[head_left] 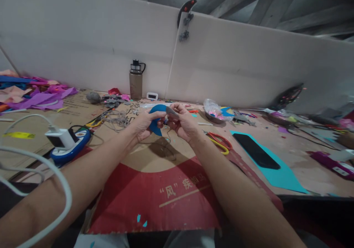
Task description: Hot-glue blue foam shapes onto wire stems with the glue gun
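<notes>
From where I'm standing, both hands are up mid-frame, over a cardboard sheet (132,189) w/ a red lower part. L hand (146,124) has its fingers pinched on a curved blue piece (157,109), dead ctr of the frame. R hand (184,122) is right beside it, fingers closed on a small grey piece (172,112). Blue & grey meet btwn the hands; can't tell if they're joined.

Containers: a dark bowl (217,120) sits on the counter (290,156) just right of ctr. In it, a clear plastic bag (211,105) w/ pink bits showing, plus a pointed blue-and-yellow piece (227,111) over the R side. Another shallow dish (280,122), far right, has crumpled clear plastic w/ purplish & yellowish bits; too blurry for more detail. Tall bottle (136,86), upper ctr-left, upright w/ its cap on; can't tell how full.

Red-handled tool (224,139) lies right of the R hand, yellow handles (221,148) next to it. Further right, a black phone (256,150) on a turquoise sheet (287,183). Lower left, a blue-and-white power strip (84,145) w/ a white charger (62,139) plugged in. Upper left, a big heap of coloured scraps (35,98).
</notes>
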`<action>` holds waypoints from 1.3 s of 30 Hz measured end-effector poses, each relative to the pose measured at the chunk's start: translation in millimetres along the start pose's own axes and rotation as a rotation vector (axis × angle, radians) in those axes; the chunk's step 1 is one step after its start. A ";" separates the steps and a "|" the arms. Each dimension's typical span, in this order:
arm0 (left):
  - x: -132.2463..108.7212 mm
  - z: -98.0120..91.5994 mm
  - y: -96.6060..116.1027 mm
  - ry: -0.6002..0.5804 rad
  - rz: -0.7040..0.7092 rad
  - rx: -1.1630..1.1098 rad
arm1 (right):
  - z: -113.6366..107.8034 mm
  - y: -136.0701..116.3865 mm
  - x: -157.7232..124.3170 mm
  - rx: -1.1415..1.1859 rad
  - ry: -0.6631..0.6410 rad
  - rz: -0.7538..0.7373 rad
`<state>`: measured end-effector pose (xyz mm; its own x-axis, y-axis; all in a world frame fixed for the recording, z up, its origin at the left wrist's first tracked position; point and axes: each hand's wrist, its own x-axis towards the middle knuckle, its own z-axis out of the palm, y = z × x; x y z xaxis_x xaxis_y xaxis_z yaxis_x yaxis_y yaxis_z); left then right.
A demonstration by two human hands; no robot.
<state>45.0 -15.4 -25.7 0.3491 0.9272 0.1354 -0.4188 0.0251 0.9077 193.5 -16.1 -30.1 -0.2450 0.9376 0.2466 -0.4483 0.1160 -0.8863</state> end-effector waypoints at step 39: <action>-2.2 1.4 0.0 0.108 0.106 0.284 | -3.7 13.2 6.8 -0.292 0.244 -0.136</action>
<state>45.4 -17.9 -25.5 0.2188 0.9538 0.2059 -0.1919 -0.1648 0.9675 189.1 -7.0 -41.5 0.0270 0.9535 0.3001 -0.1909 0.2996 -0.9348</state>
